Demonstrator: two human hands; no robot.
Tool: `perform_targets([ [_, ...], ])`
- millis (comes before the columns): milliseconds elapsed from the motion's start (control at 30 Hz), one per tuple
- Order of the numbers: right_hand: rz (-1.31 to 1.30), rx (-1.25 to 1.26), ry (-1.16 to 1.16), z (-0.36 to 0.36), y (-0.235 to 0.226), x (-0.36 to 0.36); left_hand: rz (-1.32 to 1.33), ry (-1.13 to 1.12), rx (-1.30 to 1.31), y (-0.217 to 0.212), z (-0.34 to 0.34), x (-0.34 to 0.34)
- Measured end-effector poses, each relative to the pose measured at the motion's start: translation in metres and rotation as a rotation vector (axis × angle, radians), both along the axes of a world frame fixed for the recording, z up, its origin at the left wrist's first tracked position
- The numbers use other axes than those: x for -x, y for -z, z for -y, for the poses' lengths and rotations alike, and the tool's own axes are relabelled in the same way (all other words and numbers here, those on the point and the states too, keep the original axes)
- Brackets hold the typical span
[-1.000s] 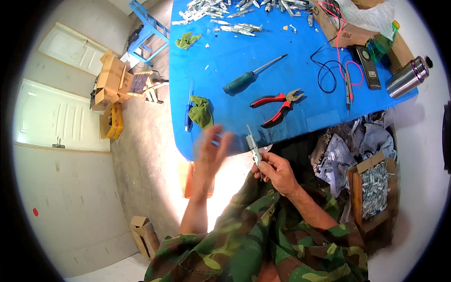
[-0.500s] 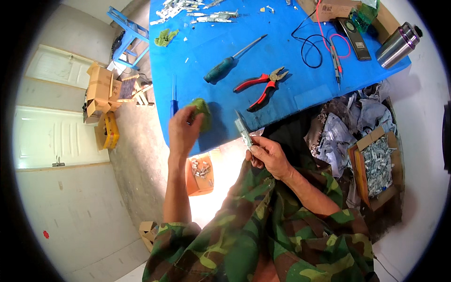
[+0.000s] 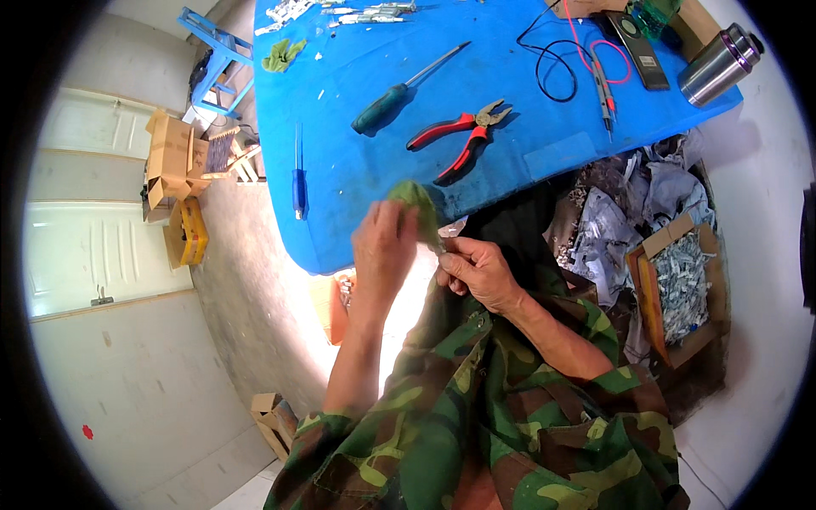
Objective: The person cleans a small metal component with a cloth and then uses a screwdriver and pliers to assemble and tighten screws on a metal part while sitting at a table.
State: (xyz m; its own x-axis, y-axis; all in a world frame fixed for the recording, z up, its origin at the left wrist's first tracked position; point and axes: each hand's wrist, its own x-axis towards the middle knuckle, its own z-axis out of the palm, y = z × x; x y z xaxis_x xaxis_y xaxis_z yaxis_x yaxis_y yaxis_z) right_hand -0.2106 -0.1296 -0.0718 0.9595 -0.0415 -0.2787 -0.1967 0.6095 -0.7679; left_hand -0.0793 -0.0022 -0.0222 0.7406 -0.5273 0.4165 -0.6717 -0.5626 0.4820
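Observation:
A green cloth (image 3: 416, 204) is pinched in my left hand (image 3: 384, 246), which has it against the slim metal piece in my right hand (image 3: 483, 274). The cloth and fingers hide most of that piece; only its lower end (image 3: 441, 247) shows. Both hands are close together, just off the table's near edge. Beyond them on the table lie red-and-black pliers (image 3: 463, 140) with parted jaws and a screwdriver with a dark green handle (image 3: 382, 109). Farther left is a blue-handled tool with a thin shaft (image 3: 298, 191).
On the blue tabletop (image 3: 340, 161) are another green cloth (image 3: 283, 55), several slim metal pieces (image 3: 370, 15), test probes (image 3: 604, 93), a dark meter (image 3: 642, 64) and a steel flask (image 3: 718, 66). A carton of metal pieces (image 3: 684, 293) stands right; an orange box (image 3: 327, 306) sits below the table.
My left hand has moved right with the green cloth, from beside the blue-handled tool to the metal piece. My right hand keeps its hold. The view has shifted slightly.

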Motion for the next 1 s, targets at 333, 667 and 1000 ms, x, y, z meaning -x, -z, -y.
perform_targets([
  [333, 0.014, -0.013, 0.027, 0.002, -0.002, 0.003, -0.272, -0.148, 0.046, -0.040, -0.016, 0.001],
  [667, 0.038, -0.039, 0.020, 0.000, 0.007, 0.004, -0.071, 0.001, -0.048, -0.008, 0.004, 0.033],
  [1000, 0.036, 0.127, 0.030, -0.003, -0.006, 0.005, -0.309, -0.141, 0.142, -0.021, -0.018, -0.008],
])
